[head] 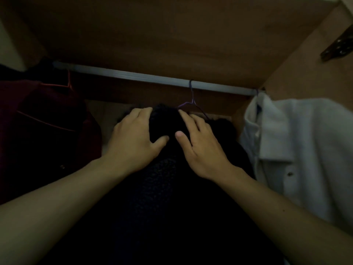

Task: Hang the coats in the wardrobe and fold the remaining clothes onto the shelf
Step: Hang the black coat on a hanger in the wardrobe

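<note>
**Coat Colours on the Rail**

Under the left hand (pixel 133 138) and right hand (pixel 202 148), the black coat (pixel 162 178) shows a nubbly weave. Above them are a purple hanger (pixel 192 100) and silver rail (pixel 133 74). Left of the hands is a maroon coat (pixel 38 131) with red piping; right of them, a white coat (pixel 296 150).

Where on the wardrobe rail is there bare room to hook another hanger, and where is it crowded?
The longest bare stretch of rail lies between the dark red coat and the purple hanger. A shorter gap sits between that hanger and the white coat. Lower down it is crowded: the black coat meets the white one.
</note>
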A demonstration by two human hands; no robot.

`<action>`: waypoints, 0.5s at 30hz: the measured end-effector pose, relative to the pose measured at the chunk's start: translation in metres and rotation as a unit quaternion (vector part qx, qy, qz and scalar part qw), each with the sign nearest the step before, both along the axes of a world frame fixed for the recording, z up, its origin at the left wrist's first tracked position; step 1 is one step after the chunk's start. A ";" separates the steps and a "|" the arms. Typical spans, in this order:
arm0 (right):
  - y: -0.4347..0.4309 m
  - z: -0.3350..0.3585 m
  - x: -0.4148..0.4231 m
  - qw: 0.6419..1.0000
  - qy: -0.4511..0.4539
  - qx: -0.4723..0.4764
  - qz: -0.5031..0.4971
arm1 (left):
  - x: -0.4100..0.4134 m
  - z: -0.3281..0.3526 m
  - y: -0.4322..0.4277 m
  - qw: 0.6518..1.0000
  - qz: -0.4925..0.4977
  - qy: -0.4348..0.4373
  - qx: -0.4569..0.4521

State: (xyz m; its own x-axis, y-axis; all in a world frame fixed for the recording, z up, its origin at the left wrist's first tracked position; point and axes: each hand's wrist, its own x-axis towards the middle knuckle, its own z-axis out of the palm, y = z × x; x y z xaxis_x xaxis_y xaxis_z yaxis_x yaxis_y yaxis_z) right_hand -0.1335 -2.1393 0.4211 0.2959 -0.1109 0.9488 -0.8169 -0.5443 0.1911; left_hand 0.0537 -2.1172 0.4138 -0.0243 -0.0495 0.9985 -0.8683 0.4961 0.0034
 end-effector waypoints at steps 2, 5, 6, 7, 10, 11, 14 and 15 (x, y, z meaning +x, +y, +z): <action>0.012 0.000 0.012 1.000 0.014 0.002 -0.002 | 0.003 -0.002 -0.001 0.997 -0.070 -0.002 -0.019; 0.029 0.005 0.025 1.000 -0.004 0.013 -0.008 | 0.006 -0.004 -0.001 0.980 -0.197 -0.004 -0.038; 0.035 0.007 0.028 1.000 -0.012 0.013 -0.016 | 0.007 -0.005 -0.001 0.971 -0.234 -0.006 -0.040; 0.042 0.008 0.030 0.999 -0.017 0.012 -0.027 | 0.008 -0.005 -0.001 0.962 -0.269 -0.006 -0.040; 0.064 0.008 0.034 0.998 -0.017 -0.002 -0.054 | 0.005 -0.008 0.001 0.922 -0.388 -0.007 -0.011; 0.073 0.007 0.035 0.997 -0.007 -0.009 -0.071 | 0.002 -0.010 0.002 0.904 -0.427 -0.015 0.009; 0.099 0.004 0.038 0.981 0.060 -0.016 -0.181 | -0.012 -0.014 0.007 0.837 -0.543 -0.051 0.049; 0.107 0.004 0.040 0.971 0.081 -0.012 -0.224 | -0.017 -0.015 0.008 0.806 -0.586 -0.058 0.058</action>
State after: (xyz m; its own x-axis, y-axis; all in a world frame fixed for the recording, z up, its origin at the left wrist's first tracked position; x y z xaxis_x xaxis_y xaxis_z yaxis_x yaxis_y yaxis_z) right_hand -0.0940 -2.0323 0.4253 0.3683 -0.2411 0.8979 -0.9290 -0.1343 0.3450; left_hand 0.0364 -2.1089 0.3987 -0.2150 -0.0174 0.9765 0.1994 0.9780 0.0614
